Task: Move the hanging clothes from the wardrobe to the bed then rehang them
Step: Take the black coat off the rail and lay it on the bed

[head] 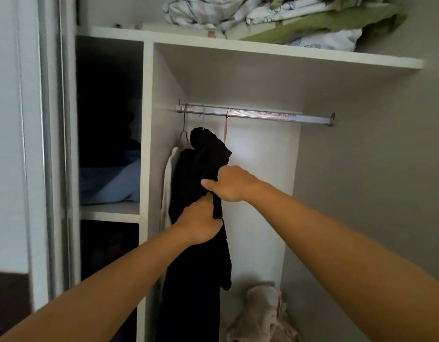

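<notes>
We are gripping the black garment (201,174) with both hands: our left hand (201,222) is clutching its middle, our right hand (232,183) is pinching a fold just above, while it is hanging from the wardrobe rail (258,114) beside a white garment (168,183).

black garment (201,164) on a hanger, hooked at the left end of the wardrobe rail (258,114), bunched at the top, drooping long and limp. just left, against the wardrobe wall, a white garment (169,183) on a wire hanger (183,134).
</notes>
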Action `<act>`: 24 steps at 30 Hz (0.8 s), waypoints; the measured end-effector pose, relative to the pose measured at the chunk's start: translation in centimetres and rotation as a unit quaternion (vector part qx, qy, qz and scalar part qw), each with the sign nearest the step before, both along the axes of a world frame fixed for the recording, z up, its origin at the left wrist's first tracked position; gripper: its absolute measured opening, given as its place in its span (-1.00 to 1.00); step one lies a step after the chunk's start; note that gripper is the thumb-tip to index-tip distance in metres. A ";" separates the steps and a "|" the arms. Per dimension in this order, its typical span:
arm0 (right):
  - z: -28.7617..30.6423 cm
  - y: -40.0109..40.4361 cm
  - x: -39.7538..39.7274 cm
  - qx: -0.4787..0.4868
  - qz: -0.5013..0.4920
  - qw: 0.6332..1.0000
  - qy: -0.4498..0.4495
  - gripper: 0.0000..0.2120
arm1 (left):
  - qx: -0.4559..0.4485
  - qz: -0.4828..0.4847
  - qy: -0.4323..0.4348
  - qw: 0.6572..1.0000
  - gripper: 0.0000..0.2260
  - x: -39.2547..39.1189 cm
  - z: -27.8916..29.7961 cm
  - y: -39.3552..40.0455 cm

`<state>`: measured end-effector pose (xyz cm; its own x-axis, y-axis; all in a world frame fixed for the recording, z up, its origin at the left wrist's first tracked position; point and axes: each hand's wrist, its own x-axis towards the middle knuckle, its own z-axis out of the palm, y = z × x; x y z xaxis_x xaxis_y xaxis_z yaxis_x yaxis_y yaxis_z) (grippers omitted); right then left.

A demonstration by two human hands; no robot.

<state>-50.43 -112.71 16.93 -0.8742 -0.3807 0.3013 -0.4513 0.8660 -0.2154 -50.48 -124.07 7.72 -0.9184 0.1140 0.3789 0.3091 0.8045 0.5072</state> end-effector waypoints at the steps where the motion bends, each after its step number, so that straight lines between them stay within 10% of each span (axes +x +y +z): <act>1: 0.1 -0.4 -0.8 -0.001 -0.008 1.000 0.001 -0.52 | -0.018 -0.011 -0.001 1.000 -0.44 -0.3 0.0 0.3; 9: -0.8 -1.5 -6.3 -0.022 -0.082 0.996 0.029 -0.58 | -0.122 -0.130 -0.046 0.983 -0.38 -2.1 0.5 0.3; 24: -1.3 -0.7 -7.7 -0.131 -0.140 0.957 0.219 -0.82 | 0.057 -0.104 0.120 0.986 -0.88 -1.0 2.7 -3.7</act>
<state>-58.09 -113.45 15.58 -0.6985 -0.0114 0.7155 -0.3064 0.9084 -0.2846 -51.49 -127.77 10.45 -0.7614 0.2343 0.6045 0.5840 0.6527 0.4826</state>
